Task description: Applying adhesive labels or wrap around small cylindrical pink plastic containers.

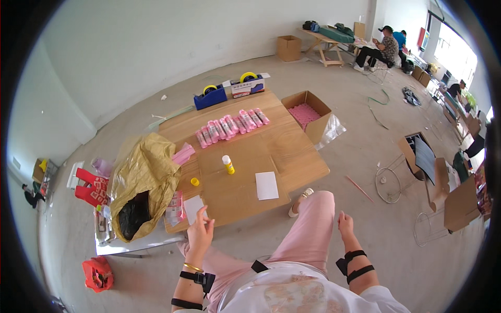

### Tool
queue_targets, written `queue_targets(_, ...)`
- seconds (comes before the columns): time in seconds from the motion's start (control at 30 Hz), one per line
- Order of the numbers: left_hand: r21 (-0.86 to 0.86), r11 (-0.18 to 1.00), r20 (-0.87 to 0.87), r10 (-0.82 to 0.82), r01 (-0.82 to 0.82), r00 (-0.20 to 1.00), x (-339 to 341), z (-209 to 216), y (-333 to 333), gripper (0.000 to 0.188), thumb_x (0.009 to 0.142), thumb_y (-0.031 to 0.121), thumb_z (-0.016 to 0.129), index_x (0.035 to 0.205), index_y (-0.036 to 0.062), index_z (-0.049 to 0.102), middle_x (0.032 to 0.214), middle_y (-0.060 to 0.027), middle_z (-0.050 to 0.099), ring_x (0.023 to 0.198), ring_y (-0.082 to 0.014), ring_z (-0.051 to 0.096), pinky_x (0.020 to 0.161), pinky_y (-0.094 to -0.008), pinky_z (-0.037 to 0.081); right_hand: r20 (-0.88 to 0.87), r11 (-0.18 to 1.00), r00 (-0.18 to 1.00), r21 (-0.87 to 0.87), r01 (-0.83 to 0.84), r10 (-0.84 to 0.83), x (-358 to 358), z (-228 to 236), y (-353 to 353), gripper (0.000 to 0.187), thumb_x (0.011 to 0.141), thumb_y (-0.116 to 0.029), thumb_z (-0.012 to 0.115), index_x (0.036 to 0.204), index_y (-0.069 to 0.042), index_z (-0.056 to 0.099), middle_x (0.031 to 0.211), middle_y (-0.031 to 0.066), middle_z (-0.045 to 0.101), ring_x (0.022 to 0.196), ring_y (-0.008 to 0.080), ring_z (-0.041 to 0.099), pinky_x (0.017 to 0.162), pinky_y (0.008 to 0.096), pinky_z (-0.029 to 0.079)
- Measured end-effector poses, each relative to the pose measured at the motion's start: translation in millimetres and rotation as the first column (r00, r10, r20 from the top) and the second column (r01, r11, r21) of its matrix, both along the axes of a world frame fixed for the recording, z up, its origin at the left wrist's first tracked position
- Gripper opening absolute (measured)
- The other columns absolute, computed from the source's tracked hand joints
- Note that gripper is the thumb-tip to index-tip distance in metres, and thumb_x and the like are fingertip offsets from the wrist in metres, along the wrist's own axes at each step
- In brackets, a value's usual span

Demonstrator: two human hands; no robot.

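My left hand [200, 235] is over the table's near edge, by a white card [194, 209]. Its thumb and forefinger are apart; whether a fingertip touches the card, I cannot tell. To the right of my knee, away from the table, my right hand [345, 223] is curled closed, its inside hidden. On the wooden table [297, 156] stands an uncapped glue stick [228, 165], white above and yellow below. A yellow cap [195, 181] lies to its left. White cards [267, 185] lie at the near right. Several pink-wrapped bundles [229, 127] form a row farther back.
Two tape dispensers [210, 97] stand at the table's far edge. A gold plastic sack [143, 177] bulges over the left side. An open carton [318, 125] with pink contents stands beyond the right edge. Wire stools [389, 185] and cartons are on the right; people sit farther off.
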State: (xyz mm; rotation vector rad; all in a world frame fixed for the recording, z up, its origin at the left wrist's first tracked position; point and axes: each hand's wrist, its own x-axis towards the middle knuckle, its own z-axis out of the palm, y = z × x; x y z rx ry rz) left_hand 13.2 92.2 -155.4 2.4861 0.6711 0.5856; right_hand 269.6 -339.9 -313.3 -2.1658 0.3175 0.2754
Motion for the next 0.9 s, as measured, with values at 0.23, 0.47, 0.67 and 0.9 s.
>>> queue_targets(0.23, -0.212, 0.973, -0.061, -0.105, 0.089, 0.993, 34.4, -9.6, 3.2, 0.035, 0.081, 0.014, 0.065, 0.112, 0.0075, 0.052, 0.076, -0.0039, 0.062, 0.057, -0.0167, 0.059, 0.057, -0.0303, 0.047, 0.282, 0.929, 0.918, 0.164, -0.332, 0.278, 6.6, 61.8, 111.8, 0.033, 0.094, -0.030, 0.048, 0.074, -0.004, 0.056, 0.056, -0.0006, 0.046, 0.047, 0.0089, 0.042, 0.045, 0.0257, 0.033)
queue_targets(0.47, -0.207, 0.974, -0.042, -0.101, 0.091, 0.994, 28.5, -35.3, 12.9, 0.016, 0.078, 0.012, 0.065, 0.093, 0.0073, 0.061, 0.078, -0.0066, 0.064, 0.072, -0.0238, 0.062, 0.066, -0.0352, 0.048, 0.163, 0.814, 0.847, 0.236, -0.531, 0.506, -14.4, 97.6, 178.4, 0.032, 0.093, -0.028, 0.051, 0.077, -0.002, 0.059, 0.060, 0.0032, 0.055, 0.051, 0.0092, 0.048, 0.049, 0.0264, 0.039)
queue_targets(0.67, -0.244, 0.967, -0.086, 0.051, -0.071, 0.995, -9.7, -52.2, 34.8, 0.011, 0.079, 0.009, 0.063, 0.089, 0.0052, 0.062, 0.080, -0.0077, 0.064, 0.075, -0.0235, 0.061, 0.069, -0.0348, 0.047, 0.301, 0.729, 0.706, 0.048, -0.683, 0.641, -7.0, 101.0, 214.0, 0.019, 0.088, -0.019, 0.057, 0.092, -0.001, 0.061, 0.090, 0.0113, 0.062, 0.080, 0.0229, 0.059, 0.069, 0.0310, 0.048)
queue_targets(0.9, -0.332, 0.943, -0.094, -0.016, -0.016, 0.995, 18.1, -48.4, 17.2, 0.011, 0.079, 0.009, 0.063, 0.089, 0.0051, 0.062, 0.079, -0.0080, 0.064, 0.074, -0.0238, 0.061, 0.068, -0.0346, 0.047, 0.441, 0.641, 0.500, -0.267, -0.720, 0.746, 32.9, 93.0, 270.9, 0.030, 0.078, -0.011, 0.064, 0.106, -0.004, 0.056, 0.108, 0.0136, 0.055, 0.105, 0.0343, 0.048, 0.091, 0.0402, 0.040)
